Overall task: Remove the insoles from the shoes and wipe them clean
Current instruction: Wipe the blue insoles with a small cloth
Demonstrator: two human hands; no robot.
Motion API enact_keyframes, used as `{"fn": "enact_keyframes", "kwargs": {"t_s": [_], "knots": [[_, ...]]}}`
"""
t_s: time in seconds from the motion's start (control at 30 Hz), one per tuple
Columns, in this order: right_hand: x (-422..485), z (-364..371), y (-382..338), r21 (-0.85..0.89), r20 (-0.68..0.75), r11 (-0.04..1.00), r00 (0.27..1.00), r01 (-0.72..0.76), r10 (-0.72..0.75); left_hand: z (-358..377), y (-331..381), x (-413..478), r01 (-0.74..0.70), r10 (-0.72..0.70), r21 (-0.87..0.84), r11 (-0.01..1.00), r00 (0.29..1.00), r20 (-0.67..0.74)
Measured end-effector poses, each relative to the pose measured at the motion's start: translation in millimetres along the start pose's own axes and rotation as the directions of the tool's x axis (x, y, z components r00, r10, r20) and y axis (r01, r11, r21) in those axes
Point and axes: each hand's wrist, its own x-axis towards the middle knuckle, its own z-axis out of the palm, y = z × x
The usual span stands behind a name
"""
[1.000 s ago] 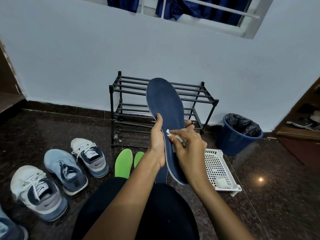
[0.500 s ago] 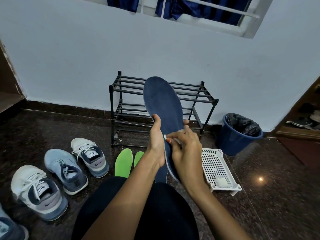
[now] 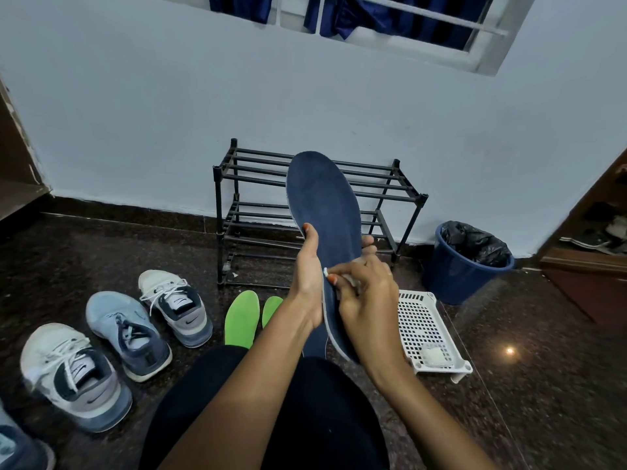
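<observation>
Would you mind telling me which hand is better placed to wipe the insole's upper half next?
Right. The right hand pinches the wipe against the insole; the left hand grips the insole's edge, holding it upright.

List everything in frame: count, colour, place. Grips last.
blue insole: 1, dark blue, held up in front of the rack
wipe: 1, white, pressed on the insole's lower half
green insoles: 2, bright green, on the floor beside the left forearm
sneakers: 3 whole, two white-grey and one light blue, floor left; a fourth cut off at the bottom-left corner
shoe rack: 1, black, against the wall
basket: 1, white, perforated, floor right, white lump inside
bin: 1, blue with black liner, right of the rack
left grip: 1, hand, holds the blue insole at mid-length
right grip: 1, hand, pinches the wipe
</observation>
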Motion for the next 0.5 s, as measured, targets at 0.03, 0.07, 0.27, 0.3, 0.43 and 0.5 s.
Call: {"fn": "enact_keyframes", "kwargs": {"t_s": [0.03, 0.07, 0.27, 0.3, 0.43, 0.5], "knots": [[-2.8, -0.6, -0.8, -0.007, 0.005, 1.0, 1.0, 0.012, -0.012, 0.5, 0.1, -0.5, -0.002, 0.002, -0.011, 1.0, 1.0, 0.004], [-2.3, -1.6, -0.5, -0.005, 0.009, 1.0, 1.0, 0.015, -0.015, 1.1, 0.3, -1.0, -0.006, 0.006, -0.019, 1.0, 1.0, 0.005], [20.3, -3.4, -0.1, -0.039, -0.052, 0.998, 0.997, -0.056, 0.054, 4.8, -1.8, -2.4, 0.014, -0.014, -0.007, 1.0, 1.0, 0.009], [22.2, -3.2, 0.2, -0.036, -0.059, 0.997, 0.997, -0.061, 0.059, 4.9, -2.6, -2.3, 0.017, -0.017, -0.008, 1.0, 1.0, 0.013], [10.1, -1.0, -2.0, -0.016, -0.033, 0.999, 0.999, -0.031, 0.031, 2.3, -1.8, -0.9, 0.0, 0.0, -0.045, 0.999, 1.0, -0.001], [-1.4, -1.0, -5.7, -0.02, -0.016, 1.0, 1.0, -0.004, 0.004, 1.6, -0.6, 0.1, -0.004, 0.005, -0.052, 0.999, 1.0, 0.002]]}}
